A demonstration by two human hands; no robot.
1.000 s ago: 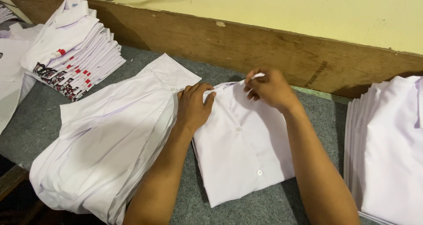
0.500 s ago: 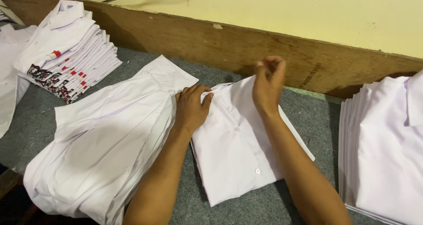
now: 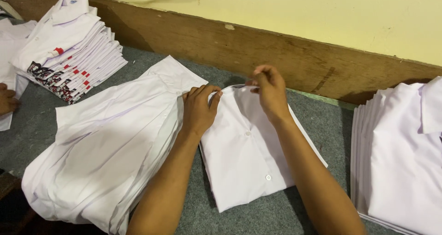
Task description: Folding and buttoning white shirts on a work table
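A folded white shirt (image 3: 248, 163) lies on the grey felt table (image 3: 322, 124), near the back edge by the wooden board (image 3: 276, 55). The left hand (image 3: 199, 110) rests flat on its left shoulder, fingers together and curled over the collar edge. The right hand (image 3: 269, 90) pinches the collar between thumb and fingertips. Three shirt piles surround it: a loose unfolded heap (image 3: 106, 147) touching on the left, a neat stack (image 3: 69, 46) at the far left corner, another stack (image 3: 400, 156) at the right edge. Bare felt shows between shirt and right stack. Another person's hand (image 3: 7, 101) rests at the left edge.
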